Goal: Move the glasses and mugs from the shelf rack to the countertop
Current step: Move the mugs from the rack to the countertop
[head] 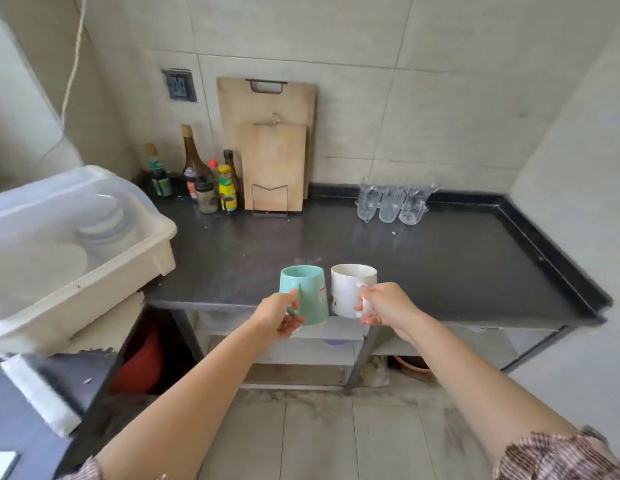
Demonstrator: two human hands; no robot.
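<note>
Left hand point(281, 318) closed round the handle of the green mug point(307, 294), fingers hooked through the loop, thumb on top. Mug upright, wider at the base than at the rim, held at the front edge of the countertop point(457, 271); whether resting on it or just clear, cannot tell. Likely ceramic: stiff, moderately heavy for its size, glazed and a little slick, prone to chip if knocked against its neighbour. Handle the sound place to take it.

Just beside, nearly touching, the white mug point(350, 294), also upright, at the same front edge. Right hand point(384, 306) shut on its handle, fingers curled through. Same handling to be expected: rigid, breakable, best set down flat and gently, with a gap kept between the two.

Further right, toward the back edge, three clear glasses point(391, 204) in a row, standing upside down by the look of it, well apart from the mugs. Thin, light, fragile; best gripped round the body.
</note>
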